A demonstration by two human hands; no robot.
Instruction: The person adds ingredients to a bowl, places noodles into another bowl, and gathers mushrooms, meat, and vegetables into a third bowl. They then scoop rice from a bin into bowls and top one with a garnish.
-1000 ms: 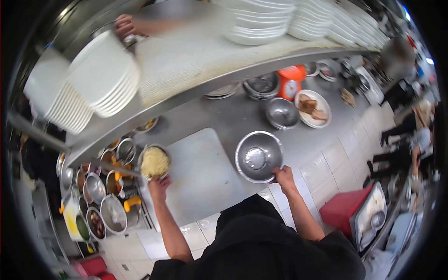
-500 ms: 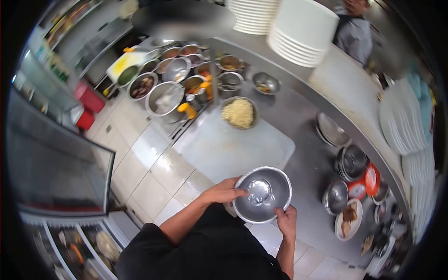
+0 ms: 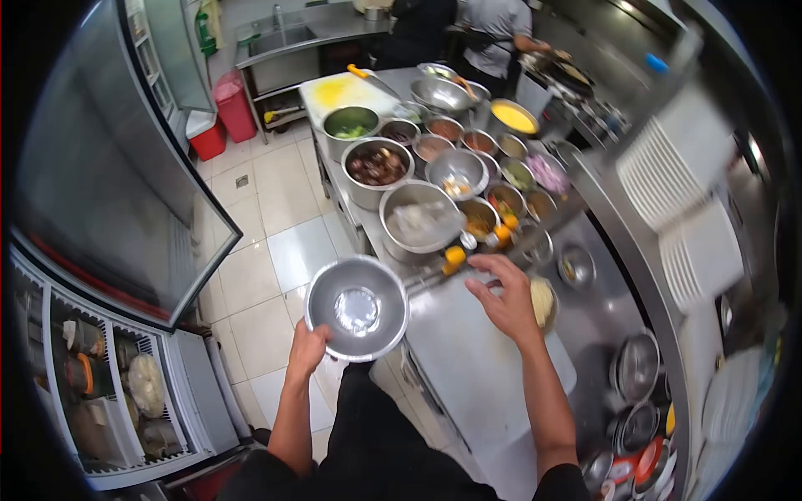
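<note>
My left hand [image 3: 308,344] grips the near-left rim of a metal mixing bowl [image 3: 386,305], thumb over the edge. Only shiny bare metal shows inside it. My right hand [image 3: 505,302] reaches forward with fingers apart and nothing in them, over the white cutting board [image 3: 476,359]. Partly hidden behind that hand is a bowl of pale noodles [image 3: 542,302]. Just beyond my fingers are yellow-orange handles or caps [image 3: 454,257]. Close by stands a large metal pot [image 3: 399,235] with a clear plastic bag [image 3: 422,224] in it.
Several containers of ingredients crowd the counter, among them dark brown pieces [image 3: 376,165] and a yellow liquid [image 3: 513,117]. At left a fridge door [image 3: 125,167] stands open. Stacked metal bowls [image 3: 637,367] and plates [image 3: 660,179] line the right. Two people [image 3: 493,37] stand at the back.
My right hand has let go of the bowl and stretched forward. The bowl has shifted left in my left hand. The view has turned towards the ingredient containers.
</note>
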